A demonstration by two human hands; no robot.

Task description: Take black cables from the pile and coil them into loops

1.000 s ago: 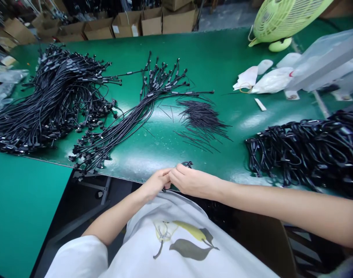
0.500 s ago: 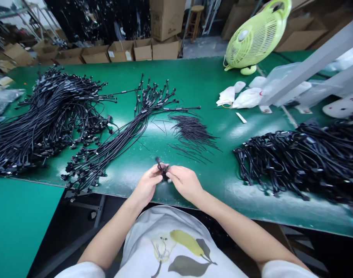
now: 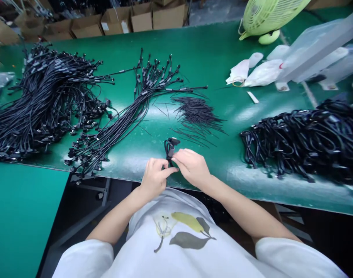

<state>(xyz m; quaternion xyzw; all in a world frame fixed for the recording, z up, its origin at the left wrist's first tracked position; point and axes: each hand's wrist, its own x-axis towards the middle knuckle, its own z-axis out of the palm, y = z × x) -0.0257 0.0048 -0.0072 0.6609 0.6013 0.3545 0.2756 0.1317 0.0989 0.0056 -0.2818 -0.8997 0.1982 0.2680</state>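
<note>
A short black cable (image 3: pixel 168 148), folded into a small bundle, stands between my hands near the front edge of the table, its plug end pointing up and away. My left hand (image 3: pixel 155 174) is closed on the lower part of the bundle, thumb and forefinger pinched. My right hand (image 3: pixel 192 165) pinches the bundle from the right side, just below the plug. Fingers hide the lower part of the cable. Beyond my hands lies a pile of thin black ties (image 3: pixel 195 114), a few of them scattered loose.
Straight cables (image 3: pixel 127 116) fan out left of centre, with a larger heap of cables (image 3: pixel 49 92) farther left. Folded cable bundles (image 3: pixel 298 143) are piled at right. Behind are white plastic bags (image 3: pixel 263 72), a metal post (image 3: pixel 324 48) and a green fan (image 3: pixel 272 17). Cardboard boxes (image 3: pixel 115 21) line the far edge.
The cable bundle has turned so its plug now points up and away. My left hand has moved lower on it. The view has tilted down.
</note>
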